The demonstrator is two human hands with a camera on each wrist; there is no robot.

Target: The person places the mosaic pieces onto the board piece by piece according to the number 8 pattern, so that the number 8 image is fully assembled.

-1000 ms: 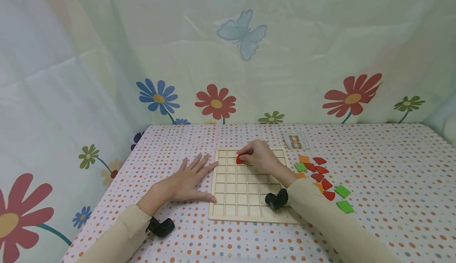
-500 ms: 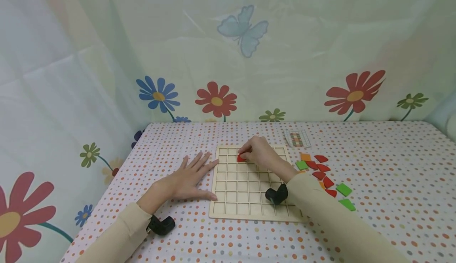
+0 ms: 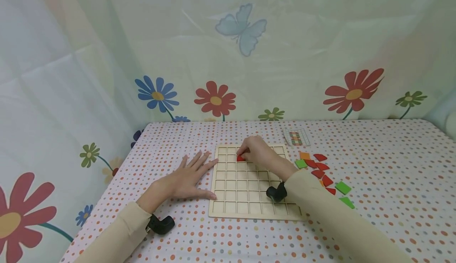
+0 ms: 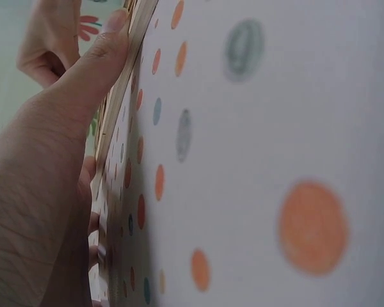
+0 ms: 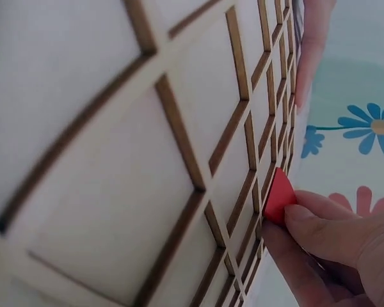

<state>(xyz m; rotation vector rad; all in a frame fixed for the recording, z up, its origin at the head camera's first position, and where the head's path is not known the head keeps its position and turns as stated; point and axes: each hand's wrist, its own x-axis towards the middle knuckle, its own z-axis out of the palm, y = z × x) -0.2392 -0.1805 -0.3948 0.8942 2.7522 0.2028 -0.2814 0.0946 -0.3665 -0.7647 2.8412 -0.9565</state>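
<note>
A wooden grid board [image 3: 242, 195] lies on the dotted tablecloth in front of the person. Between thumb and fingers, the right hand [image 3: 259, 152] pinches a red quarter-circle tile [image 3: 240, 158] over a cell near the board's far side. In the right wrist view the red tile [image 5: 280, 195] is right at the grid's ridges, its curved edge facing out. The left hand [image 3: 187, 180] lies flat with fingers spread, fingertip and thumb at the board's left edge. From the left wrist, the thumb [image 4: 102, 54] shows resting on the wooden rim.
Right of the board lie several loose red quarter-circle tiles [image 3: 318, 174], green tiles [image 3: 343, 188] and orange tiles [image 3: 304, 155]. A small card with a coloured grid pattern [image 3: 297, 137] lies behind the board. A flowered curtain [image 3: 285, 77] hangs behind the table.
The right hand keeps its pinch on the red tile, which has tilted and settled slightly lower over the same part of the board. The left hand stays put; the head view shifts slightly.
</note>
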